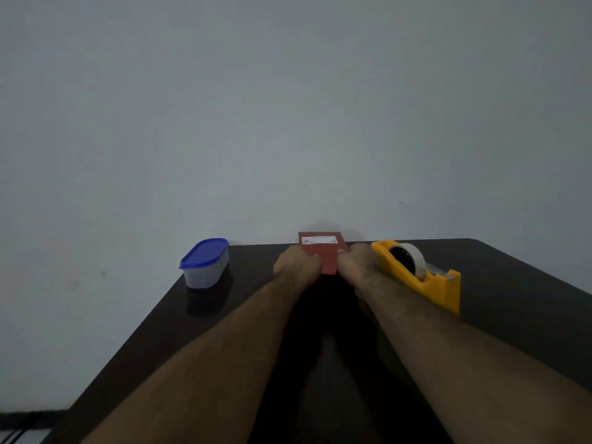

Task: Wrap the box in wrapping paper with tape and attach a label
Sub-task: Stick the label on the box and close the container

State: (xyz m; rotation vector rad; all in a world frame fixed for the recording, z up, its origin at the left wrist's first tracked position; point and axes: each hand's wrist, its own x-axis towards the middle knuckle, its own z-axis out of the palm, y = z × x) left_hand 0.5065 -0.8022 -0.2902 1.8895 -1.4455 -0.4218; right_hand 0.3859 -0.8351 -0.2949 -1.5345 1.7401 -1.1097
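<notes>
While both forearms reach fwd, dark tabletop (262, 302) runs up to plain pale wall (288, 107); lighting dim, dark cable-ish stuff at bottom-left floor, too blurry to ID. Count: 1 red wrapped box (325, 253) at far edge, center, w/ 1 white label (319, 240) on its far end; 1 yellow tape dispenser (426, 280) w/ 1 tape roll (413, 256) just right of box; 1 clear container w/ blue lid (205, 262) well apart on left. 2 hands: left hand (296, 262) fingers curled onto box's left side, right hand (358, 262) fingers pinching its right side. Box lifted or resting: can't tell.
</notes>
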